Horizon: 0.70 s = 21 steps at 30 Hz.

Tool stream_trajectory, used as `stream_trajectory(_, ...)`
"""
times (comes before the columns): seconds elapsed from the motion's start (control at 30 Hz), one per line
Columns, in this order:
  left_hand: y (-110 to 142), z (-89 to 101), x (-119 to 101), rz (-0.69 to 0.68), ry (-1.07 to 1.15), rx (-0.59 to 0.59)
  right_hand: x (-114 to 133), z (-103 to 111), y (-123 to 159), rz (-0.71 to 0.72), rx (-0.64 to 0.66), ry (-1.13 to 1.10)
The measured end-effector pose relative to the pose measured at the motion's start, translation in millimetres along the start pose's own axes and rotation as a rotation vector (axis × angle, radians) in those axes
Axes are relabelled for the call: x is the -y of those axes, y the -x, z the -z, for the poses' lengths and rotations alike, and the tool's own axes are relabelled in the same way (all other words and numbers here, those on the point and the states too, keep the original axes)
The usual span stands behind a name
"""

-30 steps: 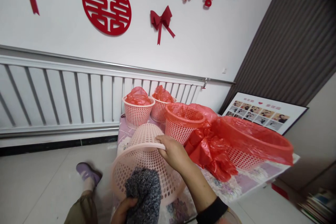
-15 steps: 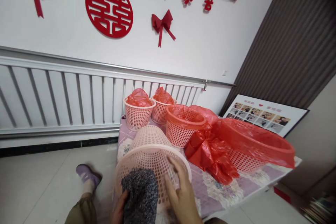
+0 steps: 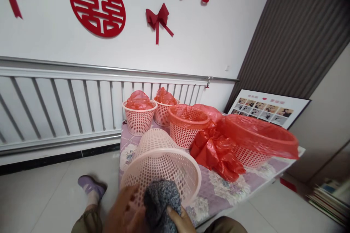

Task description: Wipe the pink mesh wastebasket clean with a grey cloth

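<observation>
A pale pink mesh plastic basket [image 3: 195, 174] lies on its side, its wide mouth turned toward me. In front of that mouth, my right hand [image 3: 182, 222] grips a speckled dark grey cloth [image 3: 162, 204], with the thumb on top of it. My left hand [image 3: 124, 209] is at the lower left of the basket's rim, smeared by motion. Its fingers are too blurred to show whether they hold the rim.
The baskets stand on a table with a flowered purple cloth [image 3: 216, 204]. Behind are two baskets with red bags bunched inside [image 3: 140, 116] and a bag-lined basket [image 3: 183, 134]. At right are crumpled red bags [image 3: 218, 153] and a large red-lined basket [image 3: 251, 154]. A radiator [image 3: 60, 109] lines the wall.
The grey cloth has passed from my left hand to my right and moved rightward. My right hand has drawn back from the basket's inside. My left hand has shifted up toward the rim.
</observation>
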<state>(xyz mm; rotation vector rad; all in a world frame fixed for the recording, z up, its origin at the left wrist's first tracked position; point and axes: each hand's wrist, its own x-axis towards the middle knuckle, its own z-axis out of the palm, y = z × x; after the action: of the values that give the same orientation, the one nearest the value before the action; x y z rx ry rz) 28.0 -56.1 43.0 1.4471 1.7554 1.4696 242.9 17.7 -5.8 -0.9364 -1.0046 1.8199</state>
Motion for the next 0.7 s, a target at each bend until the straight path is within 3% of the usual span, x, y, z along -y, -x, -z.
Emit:
stream_trajectory(0.07,-23,22.2,-18,-0.183,-0.161,-0.181,8,2,2,0.013,-0.054,-0.038)
stream_trajectory(0.13,-50,33.3,-31,-0.277,-0.265,-0.284,13,2,4,0.031,-0.091,-0.078)
stream_trajectory(0.2,-77,30.6,-36,-0.269,-0.266,-0.163,16,2,4,0.054,-0.13,-0.088)
stream_trajectory(0.27,-97,19.6,-33,-0.137,-0.19,0.046,17,4,5,0.06,-0.185,-0.057)
stream_trajectory(0.33,-107,7.9,-25,-0.01,-0.117,0.184,18,8,7,0.054,-0.214,-0.026)
stream_trajectory(0.43,-99,-3.7,-11,0.068,-0.052,0.229,21,13,9,0.048,-0.211,-0.035)
stream_trajectory(0.57,-62,-19.1,16,0.256,0.219,0.204,33,8,-1,0.074,-0.204,-0.011)
stream_trajectory(0.63,-42,-29.6,37,0.366,0.206,0.156,46,3,-19,0.166,-0.231,0.148)
stream_trajectory(0.7,-24,-39.5,59,0.473,0.113,0.141,63,-4,-44,0.353,-0.285,0.411)
